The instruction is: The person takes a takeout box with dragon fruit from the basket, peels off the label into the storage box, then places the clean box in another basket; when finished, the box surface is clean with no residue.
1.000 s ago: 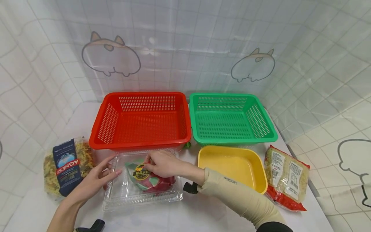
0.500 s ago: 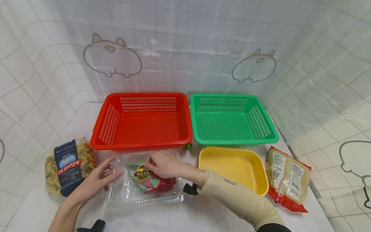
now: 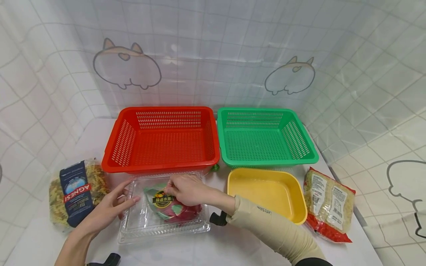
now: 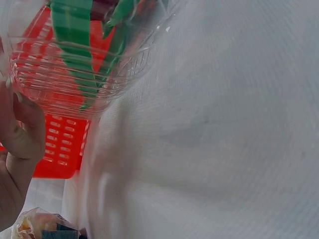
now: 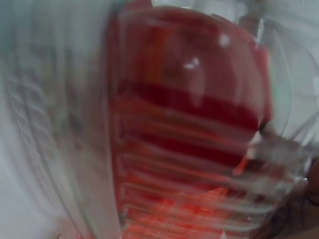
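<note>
A clear plastic container (image 3: 133, 218) lies in front of the red basket, with a red and green fruit (image 3: 186, 213) showing through it. A round black and yellow label (image 3: 162, 200) sits over the fruit. My left hand (image 3: 108, 210) grips the container's left edge; in the left wrist view this hand (image 4: 20, 149) is beside the ribbed plastic wall. My right hand (image 3: 187, 189) is over the container, its thumb and curled fingers pinching at the label's right edge, fingertips partly hidden. In the right wrist view the red fruit (image 5: 189, 99) shows blurred behind clear plastic.
Behind the container stands a red basket (image 3: 159, 168), with a green basket (image 3: 269, 162) to its right. A yellow tray (image 3: 266, 171) sits right of my right hand. Pasta (image 3: 78, 192) lies at the left, a red-edged bag (image 3: 329, 203) at the right.
The label and fruit have shifted very slightly under my right hand, and more of the label shows. Both hands keep nearly the same places.
</note>
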A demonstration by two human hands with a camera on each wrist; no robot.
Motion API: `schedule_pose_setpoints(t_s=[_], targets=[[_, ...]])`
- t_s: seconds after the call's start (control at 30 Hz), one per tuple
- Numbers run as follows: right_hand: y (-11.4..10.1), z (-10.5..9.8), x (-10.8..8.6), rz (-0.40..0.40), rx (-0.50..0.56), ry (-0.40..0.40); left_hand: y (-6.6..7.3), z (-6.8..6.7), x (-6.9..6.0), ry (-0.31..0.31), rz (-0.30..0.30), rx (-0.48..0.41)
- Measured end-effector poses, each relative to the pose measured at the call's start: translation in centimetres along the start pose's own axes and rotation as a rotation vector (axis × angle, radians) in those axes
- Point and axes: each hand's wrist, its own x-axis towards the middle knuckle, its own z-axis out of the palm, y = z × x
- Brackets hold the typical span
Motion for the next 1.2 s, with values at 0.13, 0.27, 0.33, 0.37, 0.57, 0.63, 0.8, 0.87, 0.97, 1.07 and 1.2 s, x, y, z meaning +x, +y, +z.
schedule_pose_setpoints(t_s=[0.13,0.27,0.33,0.37,0.57,0.63,0.8,0.87,0.97,1.07,1.2], targets=[[0.0,0.1,-0.1,0.004,-0.003,0.004,-0.1,0.0,0.1,0.000,-0.006,0.002],[0.1,0.1,-0.2,0.006,0.010,0.004,-0.1,-0.1,0.0,0.001,-0.017,0.008],[0.1,0.0,-0.2,0.007,0.029,0.004,-0.1,-0.1,0.0,0.001,-0.025,0.011],[0.1,0.0,-0.2,0.006,0.035,0.006,0.0,-0.1,0.0,0.002,-0.027,0.012],[0.6,0.1,-0.3,-0.002,0.114,-0.001,0.2,0.0,-0.1,0.005,-0.035,0.011],[0.8,0.0,-0.4,-0.006,0.148,-0.011,0.3,0.1,-0.1,0.006,-0.039,0.008],[1.3,0.0,-0.6,-0.010,0.209,-0.029,0.4,0.1,-0.1,0.010,-0.038,0.011],[1.4,0.1,-0.6,-0.006,0.230,-0.032,0.4,0.1,-0.1,0.013,-0.037,0.017],[1.5,0.1,-0.6,0.008,0.268,-0.036,0.4,0.1,-0.1,0.016,-0.033,0.020],[1.5,0.1,-0.6,0.030,0.315,-0.038,0.3,0.1,-0.2,0.016,-0.034,0.015],[1.6,0.1,-0.8,0.047,0.382,-0.031,0.1,0.2,-0.2,0.019,-0.050,0.008]])
